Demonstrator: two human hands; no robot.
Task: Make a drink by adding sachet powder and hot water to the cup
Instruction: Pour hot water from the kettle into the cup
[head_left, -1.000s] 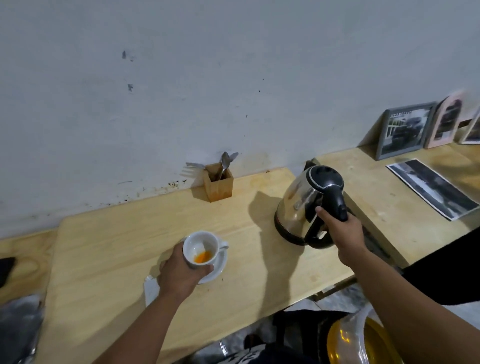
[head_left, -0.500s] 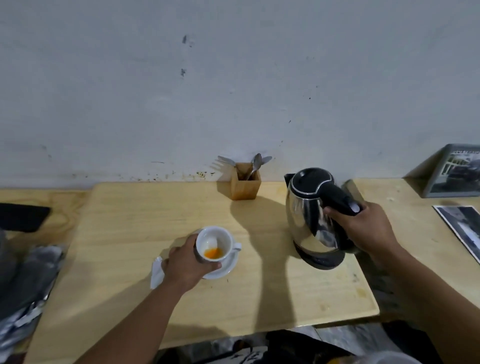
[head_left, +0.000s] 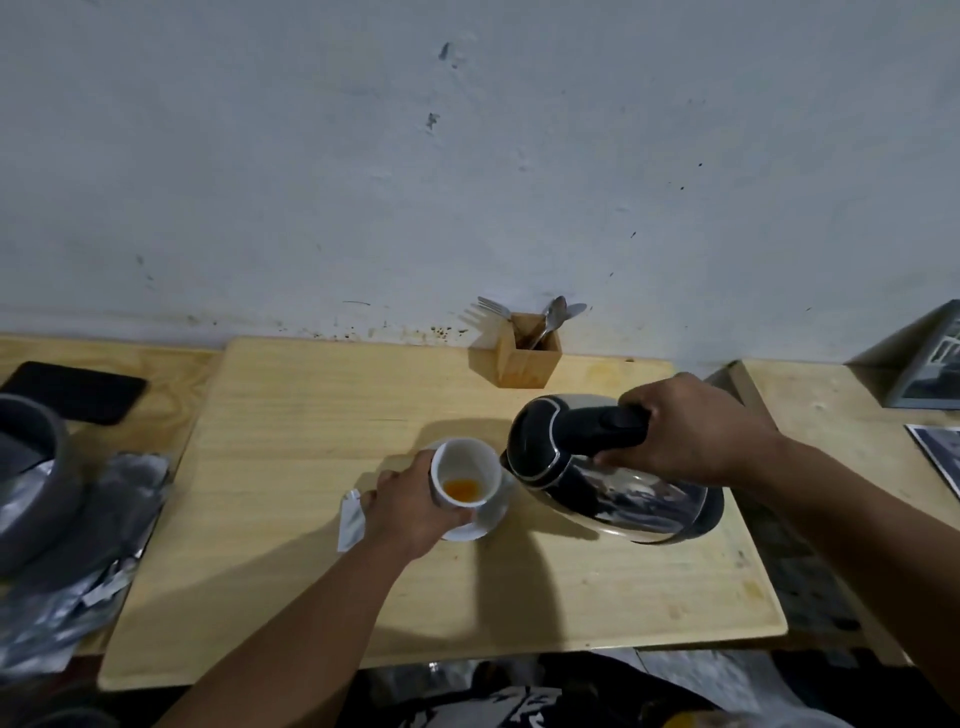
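Observation:
A white cup (head_left: 466, 460) with orange powder at its bottom stands on a white saucer (head_left: 485, 519) in the middle of the wooden table (head_left: 311, 415). My left hand (head_left: 410, 506) grips the cup's left side. A steel kettle (head_left: 618, 486) with a black lid and handle hangs tilted to the left, its spout just right of the cup's rim. My right hand (head_left: 691, 428) is closed around the kettle's handle. No water is visible leaving the spout. A torn white sachet (head_left: 350, 519) lies on the table just left of my left hand.
A wooden holder (head_left: 530, 358) with a fork and spoons stands at the wall. Left of the table lie a black phone (head_left: 78, 392), a grey pot (head_left: 31, 467) and silver wrappers (head_left: 78, 571). Framed pictures (head_left: 930, 374) sit at the far right.
My right hand has lifted the kettle off the table, carried it left and tipped it toward the cup. My left hand stays on the cup.

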